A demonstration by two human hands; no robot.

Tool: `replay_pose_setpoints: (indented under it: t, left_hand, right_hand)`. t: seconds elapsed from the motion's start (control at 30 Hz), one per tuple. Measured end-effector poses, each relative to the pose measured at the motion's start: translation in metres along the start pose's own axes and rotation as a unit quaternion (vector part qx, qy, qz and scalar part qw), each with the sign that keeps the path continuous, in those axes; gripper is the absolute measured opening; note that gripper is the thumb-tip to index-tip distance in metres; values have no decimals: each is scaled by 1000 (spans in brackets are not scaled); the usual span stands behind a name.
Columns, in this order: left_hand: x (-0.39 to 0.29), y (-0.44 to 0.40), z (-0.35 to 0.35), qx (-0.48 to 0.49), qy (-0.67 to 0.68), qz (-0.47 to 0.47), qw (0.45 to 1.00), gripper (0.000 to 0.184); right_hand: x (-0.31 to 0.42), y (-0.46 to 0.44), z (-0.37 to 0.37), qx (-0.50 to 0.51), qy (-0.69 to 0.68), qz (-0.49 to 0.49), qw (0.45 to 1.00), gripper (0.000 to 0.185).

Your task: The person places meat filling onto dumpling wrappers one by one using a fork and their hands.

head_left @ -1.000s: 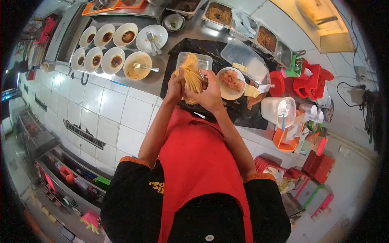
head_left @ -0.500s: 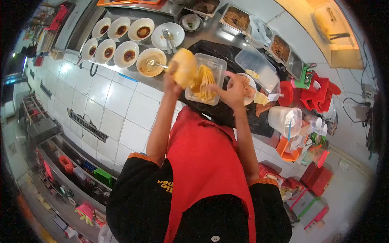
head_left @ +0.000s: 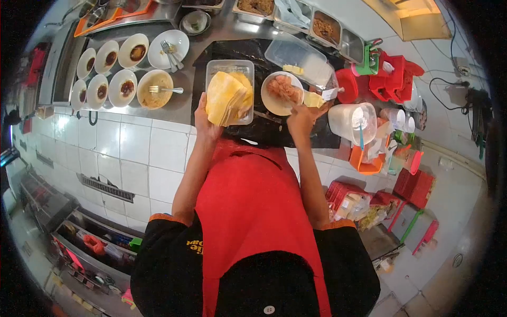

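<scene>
In my left hand (head_left: 207, 120) is a fanned stack of thin yellow dough sheets (head_left: 224, 98), held over the left part of a clear plastic container (head_left: 244, 64). More yellow pieces show in that container beside the stack. To the right, a white bowl (head_left: 274, 108) holds pink minced filling (head_left: 284, 88). My right hand (head_left: 301, 122) is at the bowl's lower right rim with its fingers closed together; what they grip, if anything, is too small to make out. Pale yellow pieces (head_left: 314, 100) lie just right of the bowl.
Several white bowls with dark sauce (head_left: 127, 89) stand at the left, near a bowl with a fork (head_left: 155, 98) and a plate with cutlery (head_left: 179, 42). A clear lid (head_left: 288, 53) lies behind the filling. At the right are a white tub (head_left: 343, 124) and red baskets (head_left: 391, 79).
My left hand has brought the yellow stack back over the container and tilted it flatter. My right hand has left the container and moved right to the filling bowl, its fingers now closed.
</scene>
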State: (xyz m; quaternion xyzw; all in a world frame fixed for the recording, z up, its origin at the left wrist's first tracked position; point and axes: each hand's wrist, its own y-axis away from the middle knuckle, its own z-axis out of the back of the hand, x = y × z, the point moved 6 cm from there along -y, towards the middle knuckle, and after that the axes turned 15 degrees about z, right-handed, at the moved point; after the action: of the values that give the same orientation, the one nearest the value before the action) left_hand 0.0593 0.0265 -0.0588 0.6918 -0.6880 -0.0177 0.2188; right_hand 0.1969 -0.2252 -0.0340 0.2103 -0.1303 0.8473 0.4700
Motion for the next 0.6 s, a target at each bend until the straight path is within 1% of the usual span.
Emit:
replay_pose_setpoints:
  t: [0.07, 0.1, 0.17, 0.2, 0.27, 0.3, 0.37, 0.47, 0.53, 0.57, 0.6]
  left_hand:
    - [8, 0, -19, 9, -8, 8, 1000, 53]
    - [8, 2, -35, 51, -55, 6, 997, 52]
    - [9, 6, -58, 55, -86, -3, 995, 50]
    - [8, 8, -65, 59, -114, -15, 992, 49]
    - [1, 4, -62, 42, -124, -38, 991, 49]
    - [-1, 2, -66, 29, -124, -46, 991, 48]
    - [2, -1, -72, 18, -123, -53, 991, 46]
    - [8, -7, -80, 19, -138, -46, 989, 42]
    - [14, -11, -77, 30, -154, -18, 987, 42]
    - [14, -14, -72, 2, -153, -25, 988, 42]
    - [14, -17, -69, 2, -153, -23, 988, 42]
  right_hand:
    - [29, -10, 13, -79, 17, -13, 997, 22]
    - [31, -9, 13, -81, 17, -16, 996, 22]
    - [29, -12, 9, -43, 17, -51, 998, 20]
    - [24, -12, 9, -44, 16, -49, 998, 20]
    - [15, -11, 9, -55, 11, 6, 998, 20]
    - [18, -13, 9, -55, 11, 8, 998, 20]
    - [16, -14, 1, 18, 15, -40, 999, 20]
    - [18, -16, 2, -2, 10, -13, 1000, 22]
    - [19, -18, 1, 6, 19, -20, 1000, 20]
    - [18, -17, 2, 12, 28, -30, 999, 19]
    - [18, -17, 4, 11, 29, -31, 999, 19]
